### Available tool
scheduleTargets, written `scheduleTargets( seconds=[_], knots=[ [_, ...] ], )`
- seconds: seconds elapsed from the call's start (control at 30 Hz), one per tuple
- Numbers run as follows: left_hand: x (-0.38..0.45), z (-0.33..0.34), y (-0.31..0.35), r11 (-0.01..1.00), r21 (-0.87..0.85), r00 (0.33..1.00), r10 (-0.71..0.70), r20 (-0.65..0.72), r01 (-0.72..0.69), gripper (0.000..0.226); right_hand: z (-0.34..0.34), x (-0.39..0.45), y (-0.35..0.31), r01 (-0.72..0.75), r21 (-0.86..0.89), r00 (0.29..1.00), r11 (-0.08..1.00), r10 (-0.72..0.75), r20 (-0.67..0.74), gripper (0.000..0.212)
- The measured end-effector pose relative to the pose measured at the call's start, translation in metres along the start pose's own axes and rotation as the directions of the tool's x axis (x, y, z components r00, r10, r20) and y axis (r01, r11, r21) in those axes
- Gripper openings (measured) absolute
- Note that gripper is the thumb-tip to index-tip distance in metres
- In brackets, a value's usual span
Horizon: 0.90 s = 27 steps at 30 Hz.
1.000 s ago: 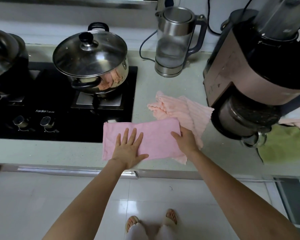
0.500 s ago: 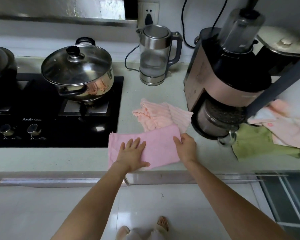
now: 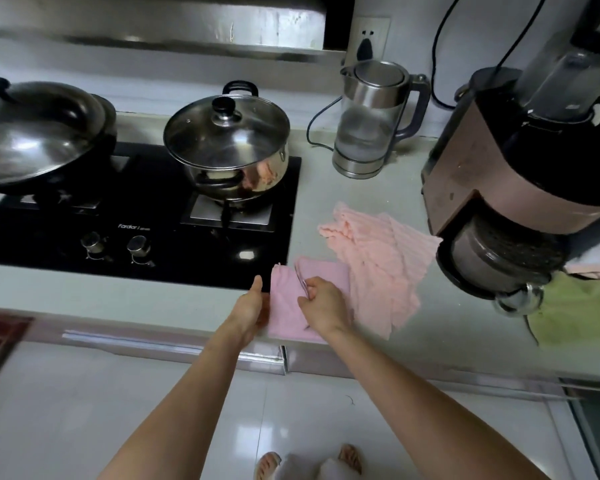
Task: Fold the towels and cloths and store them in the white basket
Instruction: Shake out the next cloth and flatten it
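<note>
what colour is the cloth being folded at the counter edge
Plain pink cloth, a cooler pink than the ribbed peach one beside it; seen in the head view.

Both hands, left (image 3: 248,308) and right (image 3: 321,303), reach forward, fingers curled.

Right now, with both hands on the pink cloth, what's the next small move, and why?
Probably press the fold flat. The pink cloth lies half-folded at the counter edge, the right hand pinching its raised top layer, the left hand holding its left edge. No white basket is in view yet.
</note>
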<state>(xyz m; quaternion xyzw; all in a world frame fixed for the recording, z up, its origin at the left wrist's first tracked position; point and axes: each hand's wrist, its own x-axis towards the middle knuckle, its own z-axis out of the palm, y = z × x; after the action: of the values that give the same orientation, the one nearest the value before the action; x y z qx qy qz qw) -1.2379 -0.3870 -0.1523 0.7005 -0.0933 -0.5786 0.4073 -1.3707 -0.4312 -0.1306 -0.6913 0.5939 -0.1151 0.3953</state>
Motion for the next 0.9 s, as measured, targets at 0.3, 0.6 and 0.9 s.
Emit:
scheduleTargets(
  seconds=[0.3,0.6,0.9],
  knots=[
    [0.005,-0.006,-0.003,0.996,-0.084,0.995,-0.036,0.091,0.044,0.072,0.036,0.006,-0.004,0.112,-0.105,0.991,0.988,-0.119,-0.062,0.020],
    [0.011,-0.016,-0.002,0.994,-0.070,0.982,-0.074,0.175,0.088,0.073,0.047,-0.002,0.005,0.122,0.129,0.990,0.984,-0.130,0.050,0.021],
    [0.007,0.004,-0.002,0.910,0.396,0.989,0.146,-0.020,-0.127,0.023,0.031,-0.012,0.027,-0.029,0.392,0.959,0.920,-0.084,0.270,0.037]
  ],
)
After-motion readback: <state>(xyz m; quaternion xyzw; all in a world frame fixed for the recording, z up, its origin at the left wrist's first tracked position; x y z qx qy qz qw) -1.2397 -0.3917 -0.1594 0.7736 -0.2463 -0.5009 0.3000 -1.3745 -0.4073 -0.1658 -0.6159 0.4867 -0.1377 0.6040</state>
